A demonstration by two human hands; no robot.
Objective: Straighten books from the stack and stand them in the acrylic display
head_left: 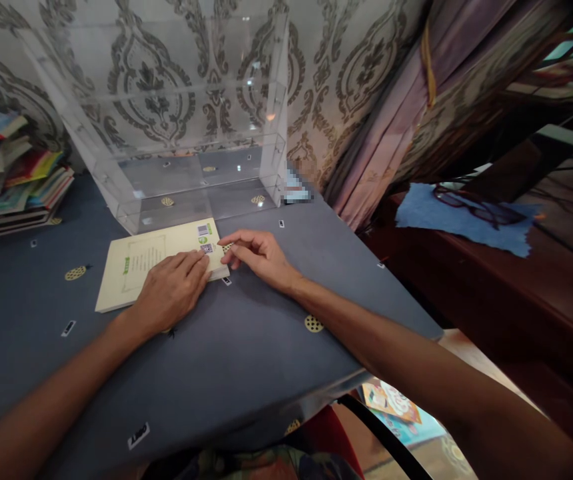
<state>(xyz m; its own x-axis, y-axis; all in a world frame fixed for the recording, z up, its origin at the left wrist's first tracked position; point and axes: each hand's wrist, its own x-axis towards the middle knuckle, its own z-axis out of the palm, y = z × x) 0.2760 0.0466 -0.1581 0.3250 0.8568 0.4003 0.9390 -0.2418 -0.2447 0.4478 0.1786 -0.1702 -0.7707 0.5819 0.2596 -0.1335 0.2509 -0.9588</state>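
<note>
A thin cream booklet (141,263) lies flat on the blue-grey tablecloth (246,347), back cover up, with small printed codes near its right end. My left hand (171,290) rests palm down on the booklet's near right part, fingers laid flat. My right hand (256,257) is at the booklet's right edge, fingers curled, fingertips touching the corner by the codes. Just behind the booklet stands a clear acrylic shelf case (186,127) against the wall.
A stack of colourful books (14,180) sits at the far left of the table. A patterned curtain covers the wall behind. To the right a dark wooden surface holds a blue cloth (461,217) with glasses. The table's right edge falls away near my right forearm.
</note>
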